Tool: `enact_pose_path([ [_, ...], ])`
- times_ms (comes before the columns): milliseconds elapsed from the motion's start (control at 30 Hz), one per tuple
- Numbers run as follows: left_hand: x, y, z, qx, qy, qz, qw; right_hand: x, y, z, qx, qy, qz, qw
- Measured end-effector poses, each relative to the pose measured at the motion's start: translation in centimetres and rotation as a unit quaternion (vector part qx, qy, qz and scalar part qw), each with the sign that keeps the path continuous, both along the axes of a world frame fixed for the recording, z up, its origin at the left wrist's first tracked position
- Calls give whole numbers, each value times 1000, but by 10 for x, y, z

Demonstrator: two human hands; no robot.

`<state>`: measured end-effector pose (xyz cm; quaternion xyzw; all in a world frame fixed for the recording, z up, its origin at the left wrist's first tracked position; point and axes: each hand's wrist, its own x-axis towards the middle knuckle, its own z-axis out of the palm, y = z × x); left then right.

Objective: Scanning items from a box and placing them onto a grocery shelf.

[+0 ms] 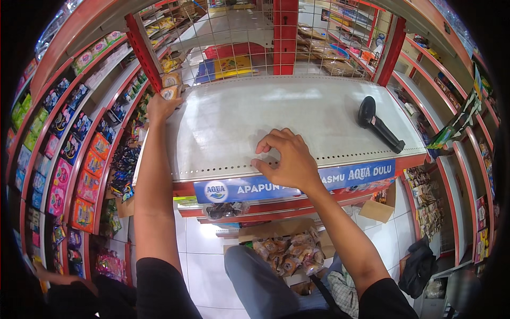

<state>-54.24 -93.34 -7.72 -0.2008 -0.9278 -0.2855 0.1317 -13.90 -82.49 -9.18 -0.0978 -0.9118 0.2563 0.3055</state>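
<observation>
My left hand (161, 107) reaches to the far left corner of the metal shelf (239, 115), its fingers around a small wrapped snack packet (170, 93). Another similar packet (171, 79) lies just behind it, by the red upright. My right hand (285, 155) hovers over the shelf's front edge, fingers curled apart with nothing between them. A black handheld barcode scanner (378, 125) lies on the shelf's right side. Below, between my legs, a cardboard box (275, 227) holds many wrapped snack packets (287, 255).
A wire mesh panel (231, 44) backs the shelf between red uprights (284, 36). Shelves of packaged goods (85, 175) curve along the left, more racks (450, 171) along the right. Another person's arm (65, 278) is at lower left. A black bag (418, 267) sits at lower right.
</observation>
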Motion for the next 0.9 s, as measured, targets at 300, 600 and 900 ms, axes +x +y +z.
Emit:
enact_pose_path([
  [300,2,-21,11,9,370,-30,928,2,-3,1,18,3,-6,1000],
  [600,-19,-4,-17,3,262,-174,949,2,-2,-2,20,14,-3,1000],
  [900,-1,-16,15,70,138,-69,986,2,-2,-2,27,7,-10,1000],
])
